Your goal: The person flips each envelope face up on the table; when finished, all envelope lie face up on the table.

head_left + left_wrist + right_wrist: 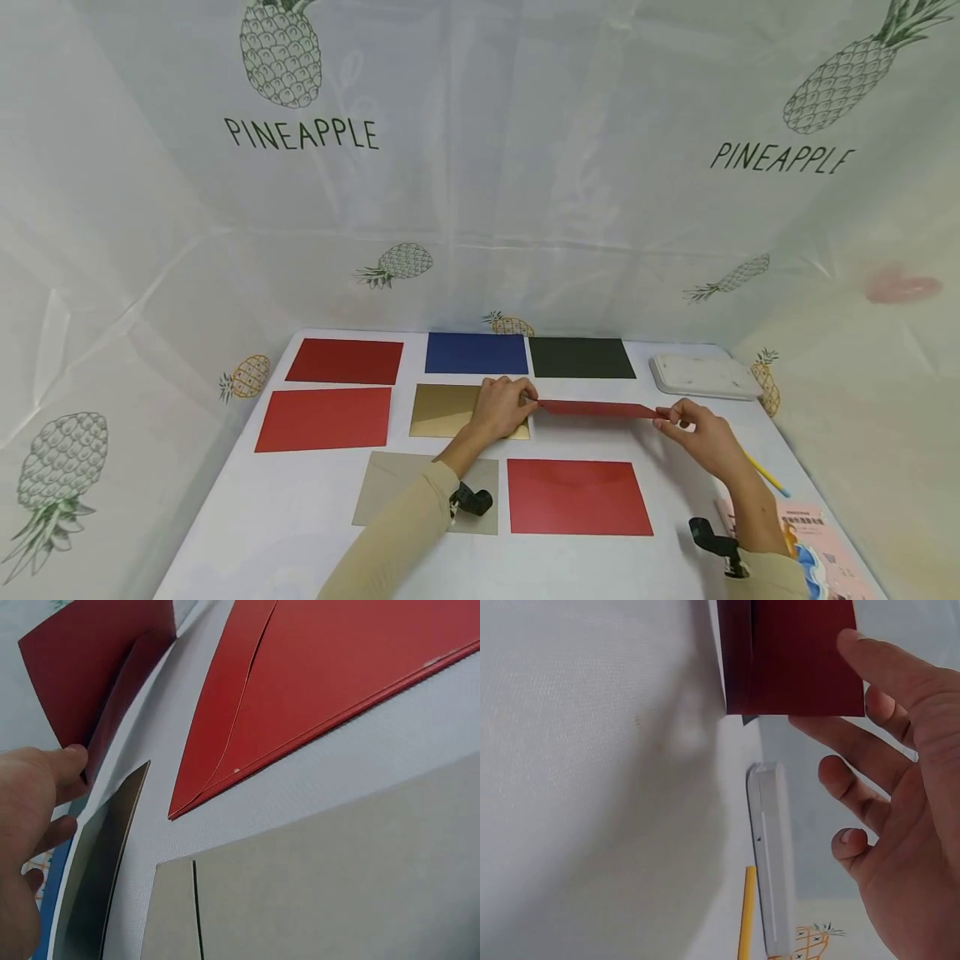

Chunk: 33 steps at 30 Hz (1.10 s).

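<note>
**Holding a red envelope (602, 409) by both ends over the bench (240, 533)**

Pinched at its left end in the left grip (501, 407) and at its right end in the right grip (701, 433), thumb against fingers, with no gap beyond the paper's own thickness. Nothing else held on either side. In the right wrist view, gripped with the thumb on one face and a finger behind, leaving the other fingers loosely bent.

Held by the margins, probably to leave the middle uncovered; by opposite ends, probably to stop thin paper from sagging. Tipped almost edge-on in the head view, so seen there only as a narrow strip, but shown in both wrist views as a dark red face with a fold. Apparently raised off the bench; hard to tell at the lower edge.

Partly under the left grip, a gold sheet (442, 410). Beyond, a black sheet (582, 358) just beside a blue sheet (477, 355); nearer, a front envelope (581, 497), also red, with a grey sheet (388, 483) to its left, crossed by the left sleeve (390, 542). Farther left, a near red sheet (322, 421) and a far red sheet (345, 362). All laid flat in loose rows, perhaps to let each colour show.

At the right side, a case (705, 375), a pencil (767, 472) and a booklet (832, 554), probably set near the edge to free the middle.
</note>
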Motion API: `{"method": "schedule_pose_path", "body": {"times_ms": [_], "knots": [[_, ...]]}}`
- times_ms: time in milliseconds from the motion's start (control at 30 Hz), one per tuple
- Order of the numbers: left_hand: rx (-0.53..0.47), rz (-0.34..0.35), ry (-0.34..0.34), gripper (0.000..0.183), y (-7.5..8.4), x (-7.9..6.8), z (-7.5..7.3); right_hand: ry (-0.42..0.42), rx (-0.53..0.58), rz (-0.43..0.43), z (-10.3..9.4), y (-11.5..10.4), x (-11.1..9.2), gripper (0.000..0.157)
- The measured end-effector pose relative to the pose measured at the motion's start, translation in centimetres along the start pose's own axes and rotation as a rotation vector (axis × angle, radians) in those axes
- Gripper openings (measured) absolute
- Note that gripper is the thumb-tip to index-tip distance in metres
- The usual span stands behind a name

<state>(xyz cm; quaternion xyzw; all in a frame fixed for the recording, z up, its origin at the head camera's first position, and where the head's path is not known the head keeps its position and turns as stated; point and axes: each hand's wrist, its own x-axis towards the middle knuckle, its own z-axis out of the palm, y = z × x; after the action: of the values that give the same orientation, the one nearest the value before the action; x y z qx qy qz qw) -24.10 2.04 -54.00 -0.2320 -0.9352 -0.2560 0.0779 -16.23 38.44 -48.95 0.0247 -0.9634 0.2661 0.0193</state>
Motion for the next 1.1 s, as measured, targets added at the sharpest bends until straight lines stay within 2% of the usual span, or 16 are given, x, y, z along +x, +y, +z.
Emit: {"method": "schedule_pose_path", "body": {"times_ms": [433, 700, 900, 1100], "knots": [[-0.086, -0.027, 0.019, 0.01, 0.43, -0.58, -0.02, 0.048, 0.034, -0.007, -0.1, 0.08, 0.0, 0.032], [-0.086, 0.007, 0.036, 0.008, 0.48, -0.7, -0.21, 0.097, 0.038, -0.032, -0.08, 0.03, -0.05, 0.029], [-0.103, 0.024, 0.065, 0.006, 0.46, -0.53, -0.13, 0.095, 0.059, -0.014, 0.18, -0.21, 0.05, 0.044], [-0.108, 0.014, 0.053, 0.009, 0.61, -0.44, 0.01, 0.108, 0.066, -0.029, 0.72, -0.33, 0.06, 0.055]]}}
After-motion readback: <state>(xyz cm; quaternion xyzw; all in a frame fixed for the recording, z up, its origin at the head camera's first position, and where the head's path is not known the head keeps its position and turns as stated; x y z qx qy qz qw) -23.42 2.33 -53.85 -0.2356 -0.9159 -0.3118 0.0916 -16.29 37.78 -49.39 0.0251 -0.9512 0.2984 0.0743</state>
